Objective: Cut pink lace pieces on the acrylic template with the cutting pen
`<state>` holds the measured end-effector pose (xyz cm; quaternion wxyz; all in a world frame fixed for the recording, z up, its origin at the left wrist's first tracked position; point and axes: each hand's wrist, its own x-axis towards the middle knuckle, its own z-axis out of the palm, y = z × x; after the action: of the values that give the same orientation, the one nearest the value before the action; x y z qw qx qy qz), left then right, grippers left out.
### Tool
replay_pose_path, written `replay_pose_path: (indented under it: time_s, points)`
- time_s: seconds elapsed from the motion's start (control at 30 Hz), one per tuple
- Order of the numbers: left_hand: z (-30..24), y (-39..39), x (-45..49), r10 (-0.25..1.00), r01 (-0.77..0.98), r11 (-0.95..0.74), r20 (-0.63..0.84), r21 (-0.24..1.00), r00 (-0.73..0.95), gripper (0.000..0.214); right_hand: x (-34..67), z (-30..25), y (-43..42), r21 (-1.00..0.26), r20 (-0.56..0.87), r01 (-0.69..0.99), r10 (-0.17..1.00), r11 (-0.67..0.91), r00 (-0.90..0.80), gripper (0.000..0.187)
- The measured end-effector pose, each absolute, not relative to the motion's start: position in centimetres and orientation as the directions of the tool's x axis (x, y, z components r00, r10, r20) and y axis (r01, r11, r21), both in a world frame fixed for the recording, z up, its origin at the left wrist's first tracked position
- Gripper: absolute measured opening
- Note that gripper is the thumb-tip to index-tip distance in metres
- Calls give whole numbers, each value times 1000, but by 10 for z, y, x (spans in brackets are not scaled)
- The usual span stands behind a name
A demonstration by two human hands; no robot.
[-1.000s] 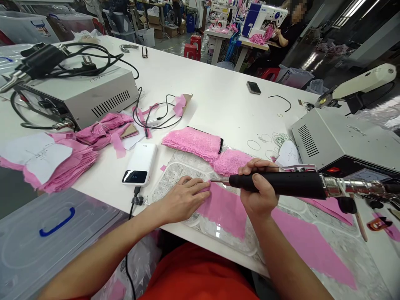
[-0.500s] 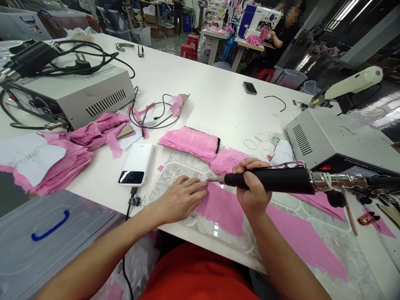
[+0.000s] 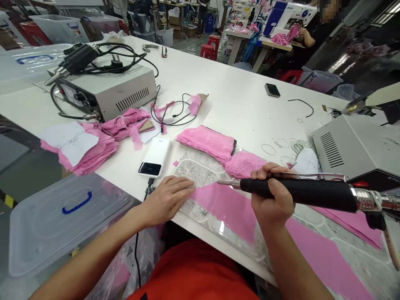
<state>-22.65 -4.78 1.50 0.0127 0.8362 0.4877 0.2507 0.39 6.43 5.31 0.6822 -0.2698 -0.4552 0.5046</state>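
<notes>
My left hand (image 3: 171, 196) lies flat with fingers stretched out, its fingertips on the left end of a pink cloth piece (image 3: 228, 208). That piece rests on a clear, patterned plastic sheet. My right hand (image 3: 273, 191) is wrapped round a black-handled tool (image 3: 312, 193) with a pointed metal tip (image 3: 229, 182). The tip is at the cloth's upper edge, apart from my left fingers; whether it touches cannot be told. Behind it are two pink lace stacks (image 3: 206, 141), the right one (image 3: 245, 163) partly behind the tool. Another pink piece (image 3: 325, 254) lies right of my right forearm.
Grey box units stand at left (image 3: 121, 93) and right (image 3: 350, 143). A white power bank (image 3: 156, 156) with a cable sits beside my left hand. A pink fabric bundle (image 3: 87, 146), a phone (image 3: 272, 90) and a lidded bin (image 3: 62, 225) are around. A person sits at a sewing machine (image 3: 289, 18).
My left hand has slid left along the cloth, so the gap between its fingers and the tool tip is wider. The camera view has turned left. My right hand still grips the tool.
</notes>
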Motion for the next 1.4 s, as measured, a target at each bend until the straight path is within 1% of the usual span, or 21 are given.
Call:
replay_pose_path:
  time_s: [0.13, 0.3, 0.43, 0.73, 1.1, 1.4]
  points:
    - [10, -65, -233, 836, 826, -489, 423, 281, 351, 31, -2, 52, 60, -836, 345, -443, 938, 325, 36, 14]
    - [7, -66, -225, 800, 819, -524, 465, 235, 378, 31, -3, 50, 59, -836, 356, -432, 934, 339, 45, 13]
    - [4, -65, -219, 783, 811, -539, 490, 229, 382, 27, -1, 49, 59, -830, 361, -443, 932, 339, 36, 16]
    - [0, -65, -217, 781, 815, -535, 498, 223, 376, 26, -7, 47, 56, -838, 362, -436, 932, 329, 7, 15]
    - [-3, -65, -216, 779, 817, -532, 507, 222, 370, 26, -5, 45, 56, -833, 423, -411, 905, 369, -44, 11]
    - [-3, -70, -220, 776, 811, -541, 503, 222, 380, 28, -11, 53, 51, -839, 396, -427, 917, 336, -56, 13]
